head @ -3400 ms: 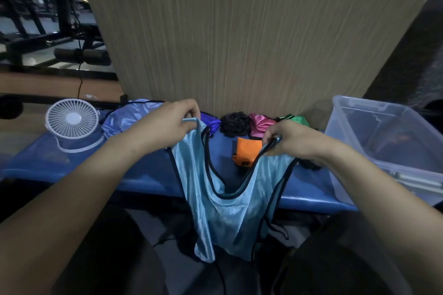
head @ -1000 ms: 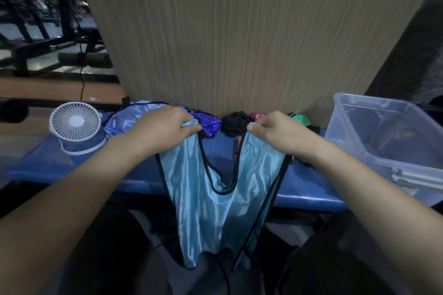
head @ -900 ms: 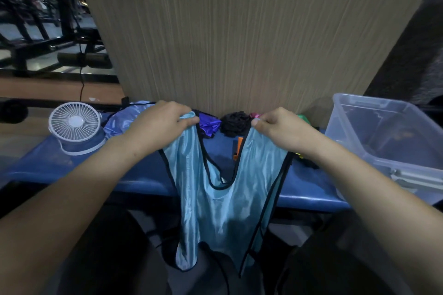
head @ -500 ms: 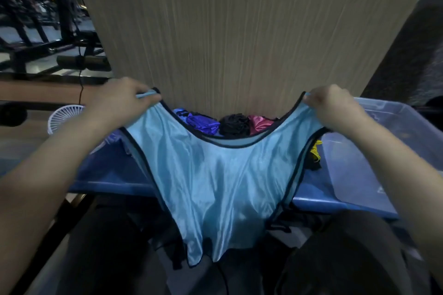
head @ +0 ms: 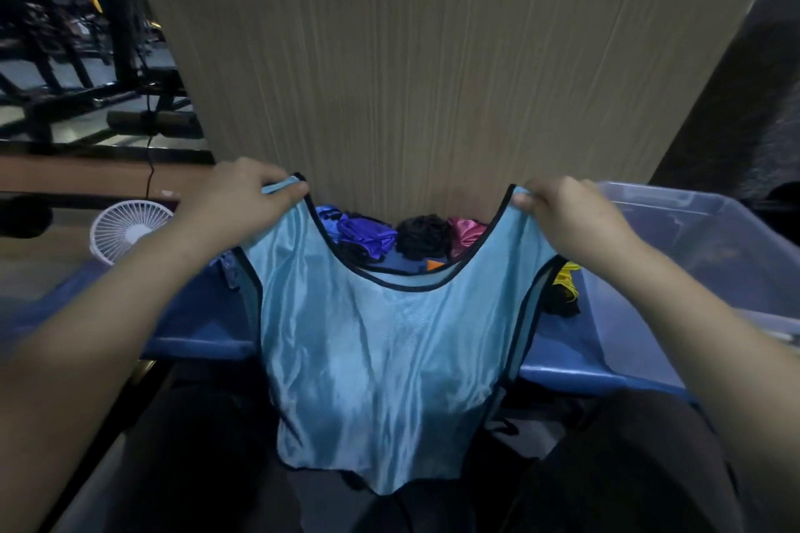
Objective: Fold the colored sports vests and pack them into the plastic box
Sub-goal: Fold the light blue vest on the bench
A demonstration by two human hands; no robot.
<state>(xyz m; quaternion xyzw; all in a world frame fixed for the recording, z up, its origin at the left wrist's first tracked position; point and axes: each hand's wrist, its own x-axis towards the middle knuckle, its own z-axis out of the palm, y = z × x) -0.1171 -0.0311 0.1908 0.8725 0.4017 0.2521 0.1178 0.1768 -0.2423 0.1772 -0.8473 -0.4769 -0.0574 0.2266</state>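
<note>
We hold a light-blue vest (head: pixel 381 342) spread flat before the table (head: pixel 190 329), our left hand (head: pixel 236 203) and right hand (head: pixel 567 216) each pinching a shoulder strap, likely to square it for folding, the plastic box (head: pixel 710 247) waiting right of the table.

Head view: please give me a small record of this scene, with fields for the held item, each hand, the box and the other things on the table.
held item: light blue vest, spread open, hanging over the table edge
left hand: grips one shoulder strap
right hand: grips the other strap
plastic box: clear, at right, contents unclear
blue table: holds crumpled vests, purple, black, pink
white fan: at left
</note>
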